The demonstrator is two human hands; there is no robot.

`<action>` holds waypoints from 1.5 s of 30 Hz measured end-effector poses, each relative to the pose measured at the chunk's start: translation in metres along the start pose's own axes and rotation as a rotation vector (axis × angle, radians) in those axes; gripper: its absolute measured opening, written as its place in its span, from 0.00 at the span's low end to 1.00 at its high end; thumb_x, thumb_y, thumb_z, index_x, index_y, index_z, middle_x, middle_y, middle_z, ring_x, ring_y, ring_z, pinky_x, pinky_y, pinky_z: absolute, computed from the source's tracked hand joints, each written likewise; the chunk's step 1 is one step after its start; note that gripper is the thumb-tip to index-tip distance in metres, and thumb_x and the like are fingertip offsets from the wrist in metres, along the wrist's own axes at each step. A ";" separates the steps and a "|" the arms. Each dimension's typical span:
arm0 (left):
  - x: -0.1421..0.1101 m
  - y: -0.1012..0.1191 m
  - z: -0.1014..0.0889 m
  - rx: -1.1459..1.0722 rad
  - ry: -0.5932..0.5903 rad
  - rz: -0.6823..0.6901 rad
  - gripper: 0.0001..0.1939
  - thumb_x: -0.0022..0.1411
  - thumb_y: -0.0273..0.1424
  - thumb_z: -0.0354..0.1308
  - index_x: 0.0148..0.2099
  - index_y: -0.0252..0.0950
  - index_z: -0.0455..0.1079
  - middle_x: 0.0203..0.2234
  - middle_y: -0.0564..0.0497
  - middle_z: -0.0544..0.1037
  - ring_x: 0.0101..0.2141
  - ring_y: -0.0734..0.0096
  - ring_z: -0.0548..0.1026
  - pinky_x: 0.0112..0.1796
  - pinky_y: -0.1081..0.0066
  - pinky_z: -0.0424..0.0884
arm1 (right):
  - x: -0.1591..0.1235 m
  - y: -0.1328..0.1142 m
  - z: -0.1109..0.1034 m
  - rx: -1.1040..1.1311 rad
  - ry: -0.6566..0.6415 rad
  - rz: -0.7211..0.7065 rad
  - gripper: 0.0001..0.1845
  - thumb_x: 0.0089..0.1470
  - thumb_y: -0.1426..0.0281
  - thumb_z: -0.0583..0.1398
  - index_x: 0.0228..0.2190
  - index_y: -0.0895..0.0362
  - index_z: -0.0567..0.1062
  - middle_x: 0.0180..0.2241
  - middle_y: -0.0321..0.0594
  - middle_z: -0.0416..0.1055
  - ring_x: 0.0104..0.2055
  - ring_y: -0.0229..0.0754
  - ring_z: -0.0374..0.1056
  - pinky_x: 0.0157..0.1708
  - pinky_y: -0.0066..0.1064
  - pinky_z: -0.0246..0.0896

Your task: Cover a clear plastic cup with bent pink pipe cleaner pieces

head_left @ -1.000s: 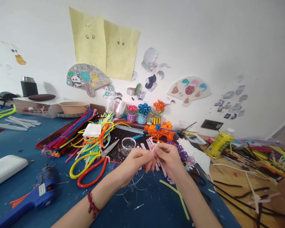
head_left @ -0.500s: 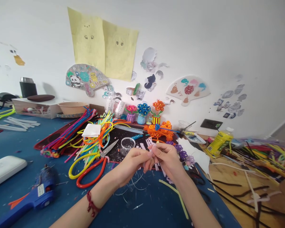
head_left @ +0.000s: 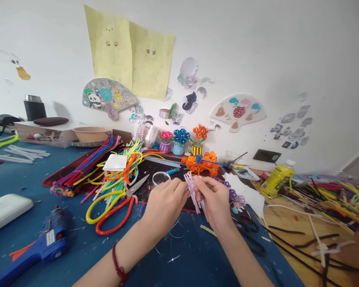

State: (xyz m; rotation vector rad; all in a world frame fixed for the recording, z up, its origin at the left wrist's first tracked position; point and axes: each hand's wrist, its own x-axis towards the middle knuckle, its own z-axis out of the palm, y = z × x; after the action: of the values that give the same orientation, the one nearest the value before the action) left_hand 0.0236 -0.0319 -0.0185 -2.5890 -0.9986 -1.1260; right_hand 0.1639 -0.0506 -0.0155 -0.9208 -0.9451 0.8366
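My left hand (head_left: 164, 204) has its back turned up and its fingers curled inward, fingertips out of sight. Close beside it, my right hand (head_left: 217, 201) is closed with thumb and fingers pinched together. Whatever the two hands pinch is too small or hidden to name. Lilac pipe cleaner pieces (head_left: 190, 180) show between and behind the fingers; I cannot tell whether the hands touch them. Under the hands lie clear thread loops (head_left: 176, 235). A short pale yellow strip (head_left: 208, 230) lies by my right wrist, partly covered by the forearm.
Scissors (head_left: 103, 231) with yellow and red handles lie left of my hands, near bundled pipe cleaners (head_left: 83, 167). A blue glue gun (head_left: 52, 239) rests farther left. Behind stand small potted craft flowers (head_left: 181, 137), orange ones (head_left: 208, 163), and a yellow bottle (head_left: 277, 179) at right.
My left hand has rolled over so its back faces up, and moved slightly left. My fingertips have drawn apart a little, uncovering more lilac pieces. My right forearm now covers most of the yellow strip.
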 end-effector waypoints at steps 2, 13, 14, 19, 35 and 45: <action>-0.001 0.001 0.000 0.090 -0.010 0.088 0.14 0.69 0.30 0.44 0.34 0.35 0.68 0.28 0.51 0.74 0.28 0.68 0.70 0.29 0.69 0.61 | -0.002 0.001 0.002 -0.004 0.029 0.005 0.16 0.42 0.63 0.69 0.16 0.59 0.72 0.14 0.31 0.64 0.14 0.30 0.56 0.17 0.25 0.51; -0.002 0.011 0.001 0.184 0.000 0.037 0.11 0.67 0.31 0.48 0.35 0.35 0.69 0.27 0.48 0.75 0.29 0.65 0.73 0.28 0.67 0.63 | -0.004 0.006 0.003 -0.153 0.044 -0.055 0.16 0.45 0.62 0.68 0.17 0.59 0.72 0.12 0.30 0.60 0.14 0.31 0.53 0.14 0.25 0.48; -0.003 0.011 0.002 0.188 0.010 0.033 0.10 0.66 0.30 0.48 0.34 0.35 0.69 0.26 0.49 0.75 0.28 0.65 0.73 0.28 0.67 0.63 | -0.005 0.006 0.004 -0.162 0.040 -0.054 0.16 0.45 0.62 0.67 0.17 0.58 0.72 0.12 0.30 0.60 0.14 0.31 0.54 0.14 0.25 0.49; -0.005 0.010 0.009 0.227 0.046 0.037 0.07 0.63 0.25 0.51 0.33 0.35 0.68 0.24 0.50 0.73 0.23 0.66 0.72 0.23 0.69 0.62 | -0.006 0.008 0.005 -0.185 0.024 -0.066 0.16 0.46 0.61 0.67 0.17 0.59 0.72 0.13 0.31 0.61 0.15 0.32 0.56 0.15 0.25 0.52; -0.010 0.002 0.011 0.213 0.019 -0.044 0.09 0.64 0.25 0.52 0.30 0.36 0.68 0.23 0.52 0.71 0.21 0.68 0.69 0.20 0.70 0.54 | -0.005 0.009 0.006 -0.069 0.006 -0.027 0.15 0.45 0.62 0.68 0.17 0.58 0.73 0.13 0.31 0.64 0.15 0.32 0.58 0.17 0.26 0.53; -0.013 0.000 0.015 0.177 -0.049 -0.038 0.09 0.64 0.22 0.50 0.31 0.36 0.66 0.24 0.51 0.71 0.21 0.67 0.70 0.20 0.69 0.56 | -0.003 0.010 0.006 -0.009 0.030 0.015 0.15 0.43 0.63 0.69 0.16 0.59 0.74 0.12 0.31 0.64 0.15 0.30 0.57 0.18 0.24 0.51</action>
State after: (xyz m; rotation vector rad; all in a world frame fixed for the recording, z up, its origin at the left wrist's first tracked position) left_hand 0.0260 -0.0329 -0.0383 -2.4773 -1.1086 -0.9404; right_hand 0.1558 -0.0485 -0.0235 -0.9467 -0.9171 0.8302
